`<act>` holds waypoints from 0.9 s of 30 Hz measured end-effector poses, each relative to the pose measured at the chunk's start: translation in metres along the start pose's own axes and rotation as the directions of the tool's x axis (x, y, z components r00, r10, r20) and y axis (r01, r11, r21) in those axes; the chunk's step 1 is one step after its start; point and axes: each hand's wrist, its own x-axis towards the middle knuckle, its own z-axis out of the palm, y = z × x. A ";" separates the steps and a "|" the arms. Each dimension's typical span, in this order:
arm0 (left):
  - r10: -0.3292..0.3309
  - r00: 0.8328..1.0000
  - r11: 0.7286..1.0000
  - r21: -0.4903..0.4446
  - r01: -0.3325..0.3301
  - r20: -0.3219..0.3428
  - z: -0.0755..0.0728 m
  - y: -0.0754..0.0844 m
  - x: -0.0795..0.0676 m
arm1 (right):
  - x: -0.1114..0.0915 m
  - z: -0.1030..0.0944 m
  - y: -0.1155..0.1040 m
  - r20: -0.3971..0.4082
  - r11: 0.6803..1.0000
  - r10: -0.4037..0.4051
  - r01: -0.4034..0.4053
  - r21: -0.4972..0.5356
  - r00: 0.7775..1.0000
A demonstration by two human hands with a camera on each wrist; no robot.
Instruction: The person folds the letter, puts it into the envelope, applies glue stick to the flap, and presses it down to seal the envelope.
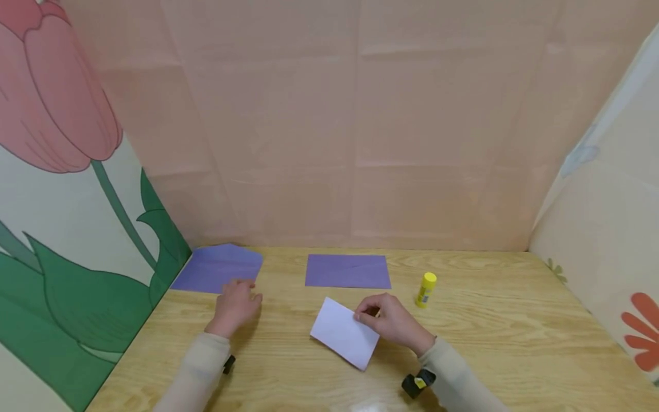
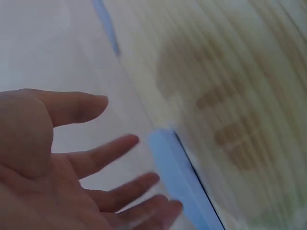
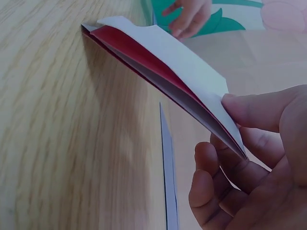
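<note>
My right hand (image 1: 392,321) pinches a folded white card (image 1: 344,333) between thumb and fingers at its upper right edge. In the right wrist view the card (image 3: 192,67) tilts above the table, and its folded layers show a red inner face. My left hand (image 1: 237,306) reaches over the near edge of a purple envelope (image 1: 218,269) whose pointed flap lies at the back. In the left wrist view the fingers of that hand (image 2: 96,177) are spread with nothing between them; whether they touch the envelope I cannot tell.
A second purple envelope (image 1: 348,271) lies flat at the back middle of the wooden table (image 1: 515,320). To its right a yellow glue stick (image 1: 426,289) stands upright. A pink backdrop (image 1: 355,126) rises behind the table, with a tulip-printed panel (image 1: 77,240) at the left.
</note>
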 end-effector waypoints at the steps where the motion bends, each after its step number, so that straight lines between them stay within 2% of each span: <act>1: -0.013 1.000 1.000 0.026 0.013 0.008 -0.001 -0.005 0.001 | 0.000 0.000 0.000 0.001 1.000 0.003 -0.003 0.004 1.000; 6: -0.085 0.994 0.995 0.068 0.080 0.074 -0.002 -0.024 0.004 | -0.002 0.000 0.001 0.006 1.000 0.010 -0.010 0.015 1.000; 12: -0.120 0.980 0.992 0.054 0.113 0.156 -0.003 -0.030 0.004 | -0.003 0.001 0.002 0.016 1.000 0.002 -0.002 0.019 1.000; 19: -0.096 0.979 0.994 0.064 0.086 0.178 0.000 -0.024 0.000 | -0.004 0.000 0.002 0.023 1.000 0.016 -0.017 0.025 1.000; 27: -0.057 0.979 0.997 0.062 0.045 0.195 0.003 -0.004 -0.013 | -0.003 0.000 0.003 0.036 0.997 0.066 -0.068 0.035 0.997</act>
